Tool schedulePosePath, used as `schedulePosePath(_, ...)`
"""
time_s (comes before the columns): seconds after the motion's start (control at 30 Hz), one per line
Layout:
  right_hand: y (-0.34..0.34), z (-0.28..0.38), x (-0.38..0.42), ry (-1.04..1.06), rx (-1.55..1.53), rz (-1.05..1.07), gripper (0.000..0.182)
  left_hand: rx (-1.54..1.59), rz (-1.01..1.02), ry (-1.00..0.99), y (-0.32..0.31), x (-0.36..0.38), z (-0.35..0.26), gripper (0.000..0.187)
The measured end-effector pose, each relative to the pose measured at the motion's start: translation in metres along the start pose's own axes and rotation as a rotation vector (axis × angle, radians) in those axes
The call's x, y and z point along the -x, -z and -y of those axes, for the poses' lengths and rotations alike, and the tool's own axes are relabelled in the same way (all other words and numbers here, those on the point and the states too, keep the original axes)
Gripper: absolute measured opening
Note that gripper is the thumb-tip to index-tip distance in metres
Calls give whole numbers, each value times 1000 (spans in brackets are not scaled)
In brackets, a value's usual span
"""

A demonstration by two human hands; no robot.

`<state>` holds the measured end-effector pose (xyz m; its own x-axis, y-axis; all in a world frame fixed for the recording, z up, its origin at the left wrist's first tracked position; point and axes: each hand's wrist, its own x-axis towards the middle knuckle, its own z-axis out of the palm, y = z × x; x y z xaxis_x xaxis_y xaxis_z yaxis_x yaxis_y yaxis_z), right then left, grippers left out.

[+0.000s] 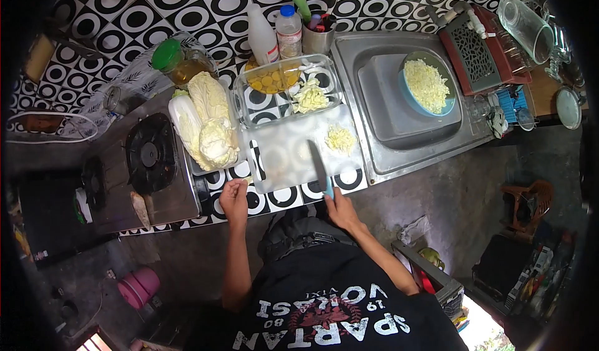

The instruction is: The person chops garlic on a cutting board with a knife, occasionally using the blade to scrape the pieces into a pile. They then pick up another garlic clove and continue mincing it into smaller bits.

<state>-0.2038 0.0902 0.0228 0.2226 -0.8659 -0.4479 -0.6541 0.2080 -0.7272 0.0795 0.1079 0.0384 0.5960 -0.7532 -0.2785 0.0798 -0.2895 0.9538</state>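
My right hand (342,209) grips the blue handle of a kitchen knife (318,162), its blade lying over the translucent cutting board (281,157). A small pile of chopped cabbage (340,139) sits on the board to the right of the blade. At the board's lower left corner, my left hand (234,199) is closed, fingertips together around a small pale piece (248,180) that looks like cabbage. Behind the board stands a clear glass dish (249,121) with cut pale pieces (310,96) in its right part. Whole napa cabbages (209,123) rest in a tray on the left.
A blue bowl (409,98) of chopped cabbage stands on the metal sink (355,70). A gas stove (168,189) is at left. Near the wall are a white bottle (261,36), a blue-capped bottle (289,36) and a green-lidded jar (181,67). A dish rack (474,51) stands right.
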Motion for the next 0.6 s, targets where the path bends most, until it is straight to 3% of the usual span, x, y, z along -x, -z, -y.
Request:
schedulePosePath(0.07,-13,8,-5,26,4,89,27,22,-22,42,4,4,-2,7)
schedulePosePath(0.13,-27,18,-9,191,14,270,26,30,-12,35,8,5,0,8)
schedulePosePath(0.2,-31,27,-6,198,24,300,24,2,-22,35,12,6,0,8)
schedulePosePath(0.33,-22,21,2,91,-30,184,27,39,-5,30,20,1,11,7)
schedulePosePath(0.43,-1,6,13,-99,-45,-14,29,9,15,37,21,-3,13,7)
schedulePosePath(0.6,-1,-14,20,-150,-78,-127,31,-7,38,67,11,-4,13,8)
